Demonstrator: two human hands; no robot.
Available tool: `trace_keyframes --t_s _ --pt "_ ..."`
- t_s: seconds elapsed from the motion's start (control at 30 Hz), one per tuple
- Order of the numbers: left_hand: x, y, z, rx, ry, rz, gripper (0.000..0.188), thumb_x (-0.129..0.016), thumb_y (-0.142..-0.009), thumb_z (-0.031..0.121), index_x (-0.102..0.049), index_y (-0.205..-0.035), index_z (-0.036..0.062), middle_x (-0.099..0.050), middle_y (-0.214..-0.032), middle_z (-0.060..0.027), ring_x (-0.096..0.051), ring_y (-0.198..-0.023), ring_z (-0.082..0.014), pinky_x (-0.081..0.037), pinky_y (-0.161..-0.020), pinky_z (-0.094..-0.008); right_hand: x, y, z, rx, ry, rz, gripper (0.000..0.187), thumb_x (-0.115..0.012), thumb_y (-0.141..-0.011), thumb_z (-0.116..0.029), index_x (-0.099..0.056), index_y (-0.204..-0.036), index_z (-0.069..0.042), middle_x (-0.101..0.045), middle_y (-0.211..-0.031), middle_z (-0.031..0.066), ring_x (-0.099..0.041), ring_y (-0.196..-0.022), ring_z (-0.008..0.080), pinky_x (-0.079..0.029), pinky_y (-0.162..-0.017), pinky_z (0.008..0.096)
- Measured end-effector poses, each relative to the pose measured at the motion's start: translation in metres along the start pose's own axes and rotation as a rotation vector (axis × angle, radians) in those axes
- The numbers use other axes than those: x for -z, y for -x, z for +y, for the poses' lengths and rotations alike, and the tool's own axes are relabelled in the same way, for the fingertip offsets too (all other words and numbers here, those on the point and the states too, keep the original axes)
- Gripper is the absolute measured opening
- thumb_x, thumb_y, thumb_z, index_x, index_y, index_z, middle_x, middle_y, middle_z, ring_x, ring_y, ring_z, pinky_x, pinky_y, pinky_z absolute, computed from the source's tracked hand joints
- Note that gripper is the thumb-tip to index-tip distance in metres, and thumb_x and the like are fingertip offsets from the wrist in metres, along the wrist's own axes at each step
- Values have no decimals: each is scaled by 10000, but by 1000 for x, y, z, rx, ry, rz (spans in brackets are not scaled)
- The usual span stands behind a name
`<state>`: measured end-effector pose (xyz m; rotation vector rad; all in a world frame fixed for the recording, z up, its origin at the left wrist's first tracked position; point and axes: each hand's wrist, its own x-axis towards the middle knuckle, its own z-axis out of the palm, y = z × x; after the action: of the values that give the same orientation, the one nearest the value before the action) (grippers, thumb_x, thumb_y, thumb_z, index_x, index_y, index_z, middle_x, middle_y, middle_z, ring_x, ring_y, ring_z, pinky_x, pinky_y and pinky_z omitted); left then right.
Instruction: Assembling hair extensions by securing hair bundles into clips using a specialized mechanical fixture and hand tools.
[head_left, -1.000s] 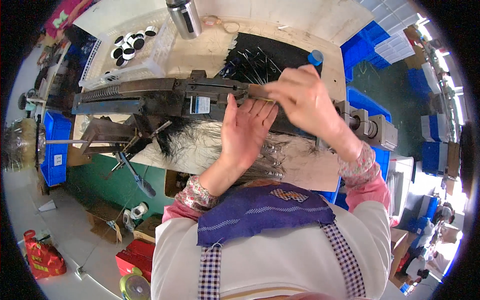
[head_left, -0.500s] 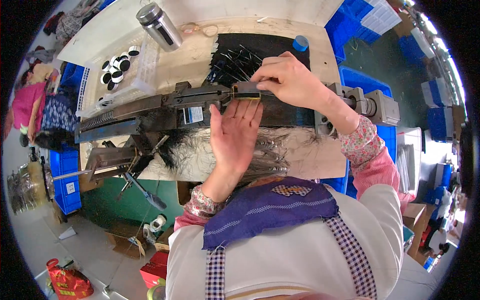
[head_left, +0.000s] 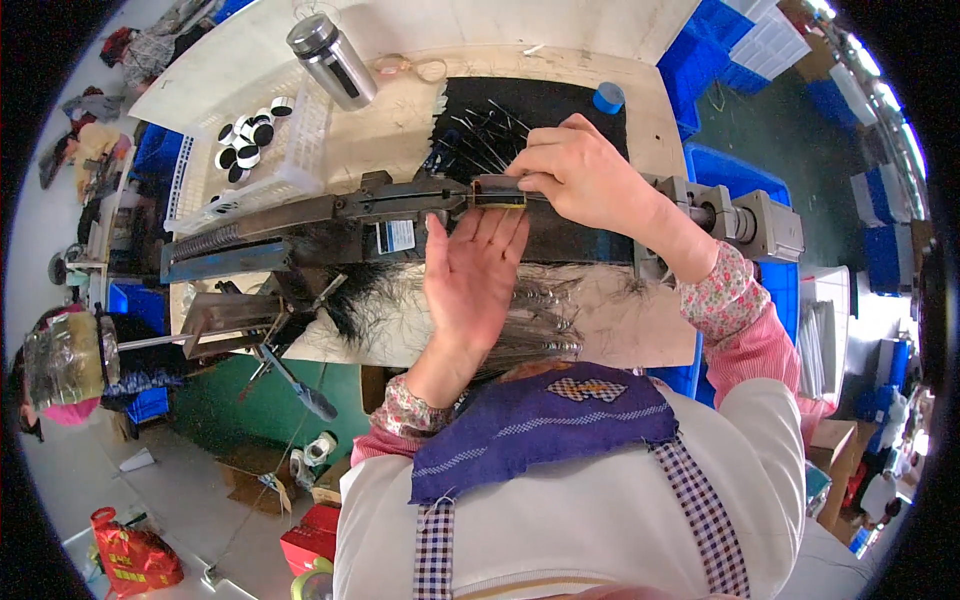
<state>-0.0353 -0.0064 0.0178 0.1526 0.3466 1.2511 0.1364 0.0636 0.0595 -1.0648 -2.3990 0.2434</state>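
My left hand (head_left: 468,285) lies palm up with its fingers stretched out. Its fingertips reach the near edge of a long dark metal machine (head_left: 590,232), just below a small brass-edged metal slot (head_left: 497,192). From the right, my right hand (head_left: 585,172) comes over the machine, thumb and fingers pinched at the slot's right end; what they grip, if anything, is hidden. Behind the slot, several thin metal rods (head_left: 487,135) rest on a black cloth (head_left: 560,100). Dark and grey hair-like fibres (head_left: 540,325) lie on the table on the near side of the machine.
A white plastic basket (head_left: 300,165) with several black-and-white rolls (head_left: 245,140) stands at the left, beside a steel flask (head_left: 335,65). A blue tape roll (head_left: 608,97) sits behind my right hand. Blue crates (head_left: 725,165) flank the table; a co-worker (head_left: 72,410) is at far left.
The whole view has shifted slightly, while my hands keep nearly the same pose at the slot. At far left the co-worker in pink has moved lower, toward the near side.
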Motion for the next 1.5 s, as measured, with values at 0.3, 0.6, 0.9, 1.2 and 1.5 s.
trace_keyframes --t_s 0.3,0.6,0.9,1.2,1.5 --pt "1 0 1 -5 -60 -9 609 -366 -976 508 -448 -1184 -59 -500 -1261 -192 -433 -1262 -312 -281 -1133 -426 2 -5 -4 32 38 -9 84 -648 -754 -108 -686 -828 -95 -601 -767 47 -610 -790 237 -402 -813 370" --pt "5 -2 0 13 -76 -63 677 -356 -972 530 -371 -1325 -48 -399 -1394 -175 -369 -1320 -278 -239 -1149 -405 6 -4 -6 -56 -15 -48 82 -640 -792 -127 -688 -845 -86 -601 -792 45 -598 -848 219 -382 -856 360" --pt "8 -1 0 9 -19 -29 655 -366 -975 514 -394 -1286 -62 -445 -1348 -177 -392 -1300 -289 -248 -1144 -416 33 5 -30 -315 -251 218 234 -561 -890 -132 -561 -1108 -47 -627 -736 131 -644 -625 308 -492 -533 401" --pt "5 2 3 17 0 -23 573 -365 -983 487 -460 -1160 -50 -496 -1267 -170 -419 -1272 -295 -285 -1131 -418 10 8 -64 -179 267 -243 449 -552 -801 -60 -503 -1228 71 -583 -603 199 -606 -567 369 -476 -533 463" --pt "-3 -5 3 14 -154 165 478 -394 -991 396 -497 -1113 -55 -554 -1185 -198 -487 -1201 -324 -303 -1103 -436 5 9 -52 -167 356 -251 217 -568 -763 -72 -546 -937 56 -656 -709 195 -672 -680 367 -539 -565 447"
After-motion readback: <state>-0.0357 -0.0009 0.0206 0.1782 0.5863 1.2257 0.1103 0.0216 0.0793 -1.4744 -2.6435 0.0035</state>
